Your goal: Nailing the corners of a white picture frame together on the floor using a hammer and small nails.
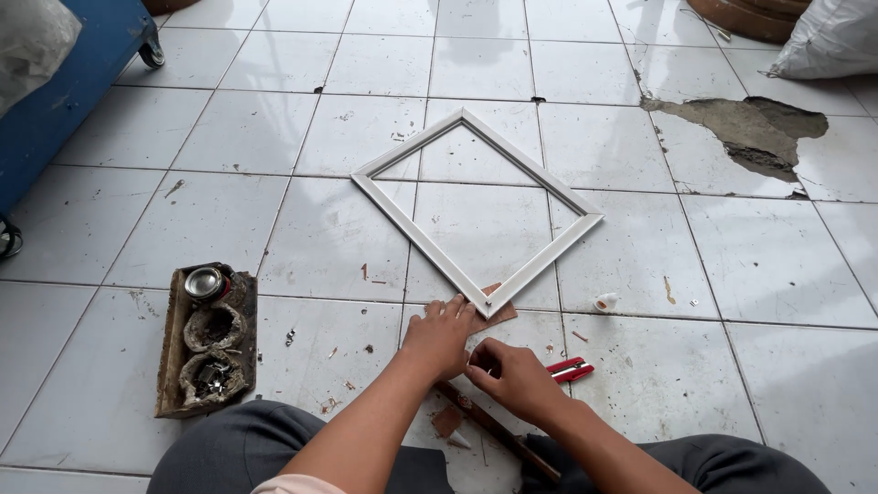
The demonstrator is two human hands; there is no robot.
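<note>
Nearest, the right hand [515,375] curls narrow, its hold hidden, beside red cutters [571,370]. Just beyond, the left hand [441,337] lies flat on a brown wedge [495,316] under the white frame [477,209] on the tiled floor [274,137]. The frame looks light, thin, stiff; its mitred corners probably weak, so grip along a rail.

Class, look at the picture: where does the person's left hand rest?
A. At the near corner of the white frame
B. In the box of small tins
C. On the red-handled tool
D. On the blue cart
A: the left hand lies flat at the near corner of the white frame, on the brown piece beneath it.
</note>
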